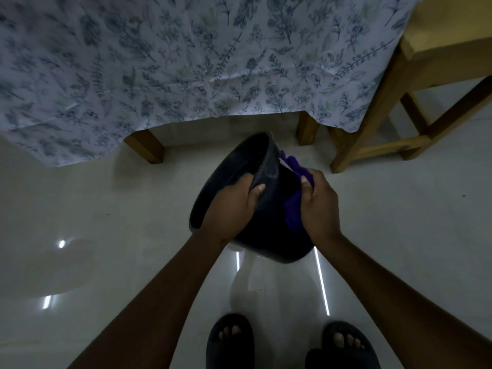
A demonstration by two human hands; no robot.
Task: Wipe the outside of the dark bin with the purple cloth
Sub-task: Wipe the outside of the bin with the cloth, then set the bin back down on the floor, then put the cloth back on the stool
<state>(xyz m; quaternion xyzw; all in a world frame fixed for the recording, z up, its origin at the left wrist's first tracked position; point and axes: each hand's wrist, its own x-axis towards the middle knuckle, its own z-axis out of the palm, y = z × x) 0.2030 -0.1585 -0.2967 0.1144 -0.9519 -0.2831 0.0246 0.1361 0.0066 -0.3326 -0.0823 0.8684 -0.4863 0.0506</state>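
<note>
The dark bin (269, 230) is held up above the floor and tilted, its open mouth facing left and away from me. My left hand (234, 206) grips its rim, fingers inside and thumb on the outer wall. The purple cloth (292, 211) is bunched against the bin's outer right side, with another fold showing near the rim. My right hand (318, 206) is closed on the cloth and presses it to the wall. The bin's far side is hidden.
A table with a blue floral tablecloth (186, 62) fills the top, its wooden legs (145, 147) just beyond the bin. A wooden chair (415, 102) stands at the right. Glossy pale floor (106, 235) lies all around. My feet in dark slippers (230, 342) are below.
</note>
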